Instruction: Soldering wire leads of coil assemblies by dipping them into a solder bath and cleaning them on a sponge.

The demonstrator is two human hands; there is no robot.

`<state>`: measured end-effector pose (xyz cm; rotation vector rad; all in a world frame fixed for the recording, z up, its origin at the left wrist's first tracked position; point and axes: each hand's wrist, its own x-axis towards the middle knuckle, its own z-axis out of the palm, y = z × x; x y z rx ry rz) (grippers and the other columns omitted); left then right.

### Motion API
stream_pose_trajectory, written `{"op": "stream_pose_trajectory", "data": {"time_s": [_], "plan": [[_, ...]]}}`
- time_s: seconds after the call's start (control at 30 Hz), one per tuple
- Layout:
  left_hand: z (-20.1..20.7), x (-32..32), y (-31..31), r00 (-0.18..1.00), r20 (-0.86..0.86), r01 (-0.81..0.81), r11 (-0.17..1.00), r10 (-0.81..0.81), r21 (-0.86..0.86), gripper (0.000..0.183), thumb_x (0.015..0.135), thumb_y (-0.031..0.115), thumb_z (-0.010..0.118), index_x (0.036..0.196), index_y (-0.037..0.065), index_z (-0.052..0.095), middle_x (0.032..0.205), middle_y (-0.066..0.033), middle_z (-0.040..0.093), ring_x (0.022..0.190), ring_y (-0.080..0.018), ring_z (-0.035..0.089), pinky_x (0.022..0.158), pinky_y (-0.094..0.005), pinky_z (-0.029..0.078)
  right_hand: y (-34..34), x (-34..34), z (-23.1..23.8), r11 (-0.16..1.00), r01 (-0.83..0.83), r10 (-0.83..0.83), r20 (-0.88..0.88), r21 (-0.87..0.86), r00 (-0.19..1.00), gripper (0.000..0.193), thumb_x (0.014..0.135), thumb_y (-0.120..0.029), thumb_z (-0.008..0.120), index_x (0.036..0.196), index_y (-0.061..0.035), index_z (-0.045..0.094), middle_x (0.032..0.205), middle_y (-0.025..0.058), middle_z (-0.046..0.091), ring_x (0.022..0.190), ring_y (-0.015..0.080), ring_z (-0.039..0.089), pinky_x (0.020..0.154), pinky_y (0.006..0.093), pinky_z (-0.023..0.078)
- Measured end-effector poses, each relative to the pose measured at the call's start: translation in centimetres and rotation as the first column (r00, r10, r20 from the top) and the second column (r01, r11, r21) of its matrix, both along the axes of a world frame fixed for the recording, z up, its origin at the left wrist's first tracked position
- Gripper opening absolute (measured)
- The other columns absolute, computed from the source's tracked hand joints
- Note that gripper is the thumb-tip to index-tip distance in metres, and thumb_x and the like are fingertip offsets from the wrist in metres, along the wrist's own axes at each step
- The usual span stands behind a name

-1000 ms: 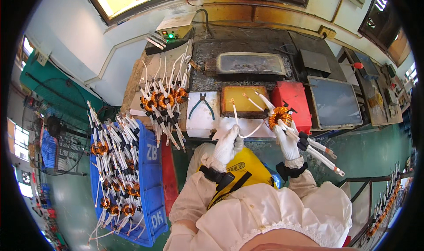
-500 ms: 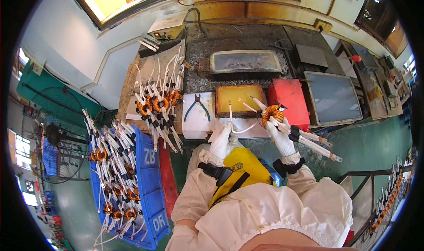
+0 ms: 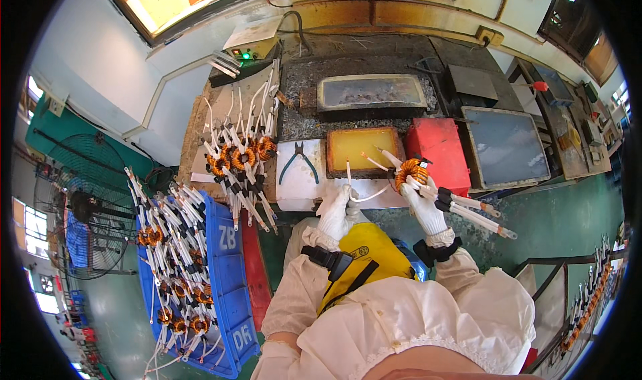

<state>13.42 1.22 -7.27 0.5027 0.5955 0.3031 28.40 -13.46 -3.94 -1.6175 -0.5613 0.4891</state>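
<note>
My right hand (image 3: pixel 426 209), in a white glove, grips a copper-wound toroidal coil (image 3: pixel 410 173) with white sleeved leads sticking out both ways. Its thick leads with metal lugs (image 3: pixel 491 223) point to the lower right. One thin white lead (image 3: pixel 372 197) curves across to my left hand (image 3: pixel 337 211), also gloved, whose fingers are closed on it. The bare copper tip (image 3: pixel 348 164) of that lead stands upright above my left fingers, in front of the tray of yellowish liquid (image 3: pixel 330 154). Other lead ends reach over the tray's right part.
Cutting pliers (image 3: pixel 298 162) lie on a white board left of the tray. More coils (image 3: pixel 242 156) are piled on the bench's left; a blue crate (image 3: pixel 231 279) of them stands below. A red block (image 3: pixel 438 156) and a rectangular solder-like bath (image 3: pixel 371 93) border the work spot.
Both hands keep nearly the same place and grip. The coil has shifted very slightly, and a green light now shows on the control box at the back left.
</note>
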Motion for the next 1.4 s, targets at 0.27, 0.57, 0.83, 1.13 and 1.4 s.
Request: {"op": "stream_pose_trajectory", "data": {"time_s": [0.27, 0.57, 0.83, 1.13, 1.4], "plan": [[0.1, -0.2, -0.2, 1.000, -0.006, 0.001, 1.000, -0.001, -0.024, 0.027, 0.091, 0.035, 0.052, 0.081, 0.010, 0.053, 0.060, 0.0047, 0.039, 0.048, -0.0042, 0.035, 0.042, -0.0171, 0.028, -0.3, 0.7, -1.8, 0.999, -0.018, 0.019, -0.033, 0.027, 0.999, 0.034, 0.080, -0.013, 0.065, 0.109, -0.0015, 0.051, 0.099, 0.0045, 0.061, 0.088, 0.0121, 0.059, 0.076, 0.0251, 0.048], [2.2, -0.3, -1.1, 1.000, -0.020, -0.018, 0.999, 0.019, 0.035, 0.026, 0.091, 0.034, 0.051, 0.083, 0.009, 0.054, 0.062, 0.0037, 0.042, 0.051, -0.0046, 0.038, 0.045, -0.0169, 0.030, -0.9, -0.1, 1.0, 0.998, 0.029, -0.028, -0.026, 0.062, 0.999, 0.034, 0.084, -0.016, 0.060, 0.112, 0.0003, 0.050, 0.093, 0.0023, 0.060, 0.077, 0.0083, 0.055, 0.067, 0.0222, 0.046], [3.3, -1.6, -0.3, 0.990, -0.126, -0.046, 0.988, 0.064, 0.145, 0.033, 0.093, 0.037, 0.046, 0.093, 0.005, 0.054, 0.072, -0.0005, 0.048, 0.061, -0.0093, 0.042, 0.054, -0.0216, 0.036, 0.4, 3.5, 1.7, 0.978, 0.188, -0.166, -0.200, 0.092, 0.966, 0.016, 0.089, -0.028, 0.053, 0.087, -0.0121, 0.050, 0.059, -0.0069, 0.039, 0.040, 0.0019, 0.030, 0.036, 0.0199, 0.023], [-1.1, -14.1, 1.9, 0.880, -0.304, -0.099, 0.768, 0.364, 0.633, 0.020, 0.085, 0.023, 0.050, 0.087, 0.004, 0.056, 0.074, 0.0005, 0.049, 0.062, -0.0080, 0.043, 0.055, -0.0214, 0.035, 4.2, 9.9, 3.3, 0.925, 0.275, -0.154, -0.402, 0.263, 0.903, 0.035, 0.088, -0.048, 0.045, 0.084, -0.0134, 0.051, 0.051, -0.0019, 0.040, 0.035, 0.0068, 0.028, 0.033, 0.0235, 0.021], [-6.2, -25.7, 1.3, 0.211, -0.768, 0.564, 0.566, 0.605, 0.601, 0.050, 0.078, 0.036, 0.058, 0.114, 0.000, 0.051, 0.115, -0.0208, 0.050, 0.102, -0.0335, 0.052, 0.085, -0.0423, 0.043, 7.3, 14.4, 0.3, 0.879, 0.342, -0.205, -0.385, 0.332, 0.900, 0.034, 0.087, -0.045, 0.049, 0.094, -0.0109, 0.050, 0.069, 0.0160, 0.062, 0.030, 0.0087, 0.031, 0.030, 0.0238, 0.023]]}}
